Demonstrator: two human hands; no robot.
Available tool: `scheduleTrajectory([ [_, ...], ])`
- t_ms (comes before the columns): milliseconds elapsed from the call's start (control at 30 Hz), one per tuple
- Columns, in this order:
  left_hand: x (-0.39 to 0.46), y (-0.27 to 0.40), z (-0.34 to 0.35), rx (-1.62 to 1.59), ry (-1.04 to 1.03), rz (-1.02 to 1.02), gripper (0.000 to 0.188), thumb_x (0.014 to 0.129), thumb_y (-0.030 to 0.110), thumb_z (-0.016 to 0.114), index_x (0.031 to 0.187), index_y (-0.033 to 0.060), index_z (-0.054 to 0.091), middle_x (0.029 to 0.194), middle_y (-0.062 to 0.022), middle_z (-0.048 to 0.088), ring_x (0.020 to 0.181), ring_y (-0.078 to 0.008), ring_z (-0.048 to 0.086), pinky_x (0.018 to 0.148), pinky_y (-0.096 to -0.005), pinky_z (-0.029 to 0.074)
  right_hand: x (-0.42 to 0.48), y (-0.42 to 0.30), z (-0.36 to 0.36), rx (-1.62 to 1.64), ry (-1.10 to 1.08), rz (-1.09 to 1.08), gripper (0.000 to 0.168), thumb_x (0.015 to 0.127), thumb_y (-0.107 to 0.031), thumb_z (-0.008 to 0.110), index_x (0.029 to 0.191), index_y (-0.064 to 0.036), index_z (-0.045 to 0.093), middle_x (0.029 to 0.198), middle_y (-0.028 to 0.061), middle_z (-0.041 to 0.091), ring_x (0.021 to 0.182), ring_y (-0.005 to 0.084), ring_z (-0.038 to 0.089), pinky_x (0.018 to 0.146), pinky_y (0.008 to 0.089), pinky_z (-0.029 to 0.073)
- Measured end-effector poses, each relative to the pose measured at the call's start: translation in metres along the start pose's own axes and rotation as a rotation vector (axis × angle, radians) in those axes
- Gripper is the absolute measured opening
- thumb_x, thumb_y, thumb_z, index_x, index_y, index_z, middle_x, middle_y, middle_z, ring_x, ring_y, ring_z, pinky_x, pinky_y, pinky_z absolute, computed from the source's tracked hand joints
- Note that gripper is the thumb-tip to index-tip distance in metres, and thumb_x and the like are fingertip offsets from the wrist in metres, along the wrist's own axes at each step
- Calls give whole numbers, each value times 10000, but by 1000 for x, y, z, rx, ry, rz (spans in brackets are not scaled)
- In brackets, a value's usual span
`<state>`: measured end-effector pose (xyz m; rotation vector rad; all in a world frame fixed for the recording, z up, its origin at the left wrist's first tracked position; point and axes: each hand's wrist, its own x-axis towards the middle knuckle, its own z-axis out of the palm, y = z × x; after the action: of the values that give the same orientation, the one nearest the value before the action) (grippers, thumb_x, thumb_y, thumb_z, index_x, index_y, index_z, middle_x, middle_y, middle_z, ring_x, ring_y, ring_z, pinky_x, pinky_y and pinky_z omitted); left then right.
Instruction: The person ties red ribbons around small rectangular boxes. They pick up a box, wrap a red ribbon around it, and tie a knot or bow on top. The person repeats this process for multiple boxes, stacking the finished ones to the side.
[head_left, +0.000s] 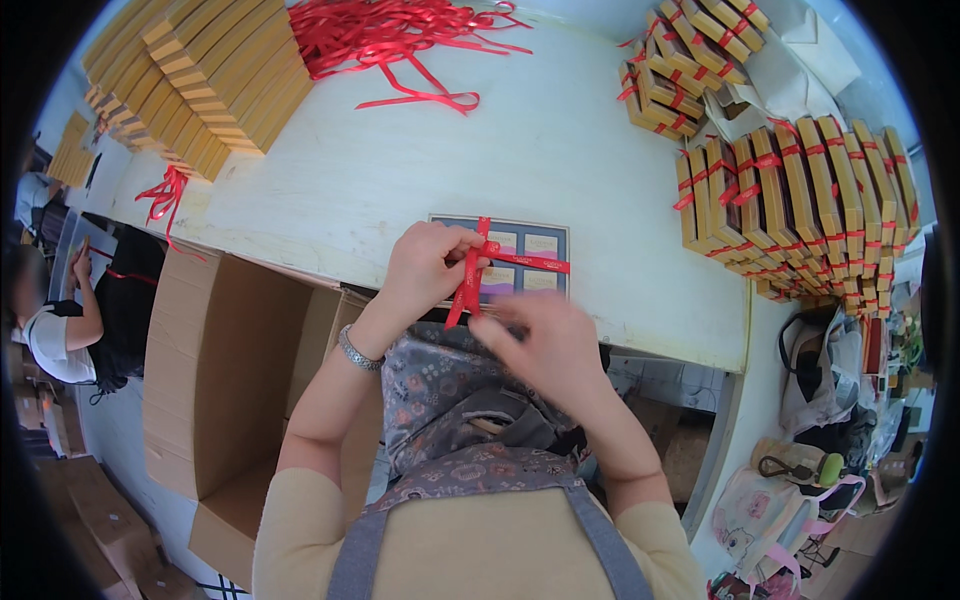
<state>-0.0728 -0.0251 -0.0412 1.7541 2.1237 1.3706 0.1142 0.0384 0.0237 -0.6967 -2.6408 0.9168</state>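
In front of me, at the table's near edge, lies a flat gift box (564, 236) with small printed packs set in a dark inner tray. Red printed ribbon (529, 261) runs across the box and crosses a second band on its left part. My left hand (435, 262) pinches the ribbon at this crossing between thumb and fingers. Ribbon tails (459, 296) hang from there towards the near edge. My right hand (547, 337), blurred by motion, is over the box's near right corner. Its thumb is close to a ribbon tail; whether it grips anything is unclear.
Stacked gold boxes (225, 67) and a heap of loose red ribbons (375, 30) occupy the far left. Ribbon-tied boxes (795, 187) stand at right. An open carton (225, 360) sits below the table at left. Another person (67, 330) is at far left.
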Motion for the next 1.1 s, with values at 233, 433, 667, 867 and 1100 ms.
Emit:
scheduleTrajectory([
  [233, 1, 0, -2, -7, -82, -64, 181, 751, 23, 742, 922, 48, 688, 773, -53, 655, 716, -205, 579, 658, -313, 485, 40, 43, 37, -46, 230, -124, 95, 755, -213, 728, 793, -131, 698, 809, 13, 632, 828, 241, 566, 697, 388, 421],
  [433, 2, 5, -8, -230, -131, -250, 213, 785, -13, 725, 956, 36, 608, 818, -51, 675, 737, -138, 629, 673, -258, 515, 72, 58, 17, -58, 127, -224, 106, 740, -115, 733, 842, -124, 707, 819, 19, 642, 837, 240, 574, 730, 382, 444],
  [667, 1, 1, -11, -246, -123, -294, 254, 783, 18, 760, 928, 31, 552, 768, -42, 678, 717, -105, 656, 657, -247, 527, 100, 64, 6, 386, -247, -234, 174, 728, -47, 735, 889, -71, 675, 791, 64, 626, 787, 274, 584, 740, 369, 473],
  [867, -4, 1, -9, -1, -12, -55, 206, 755, 39, 780, 854, 34, 599, 753, -56, 658, 652, -162, 652, 615, -261, 531, 91, 64, 21, 45, 46, -425, 127, 758, -72, 674, 878, -89, 637, 800, 69, 645, 799, 272, 590, 735, 403, 449],
  [1100, -5, 3, -10, -14, -20, -19, 232, 757, 11, 744, 944, 37, 609, 826, -78, 647, 736, -218, 640, 662, -317, 522, 66, 39, 58, -153, 478, -135, 125, 748, -95, 686, 851, -125, 621, 814, 25, 594, 830, 231, 569, 768, 388, 383],
])
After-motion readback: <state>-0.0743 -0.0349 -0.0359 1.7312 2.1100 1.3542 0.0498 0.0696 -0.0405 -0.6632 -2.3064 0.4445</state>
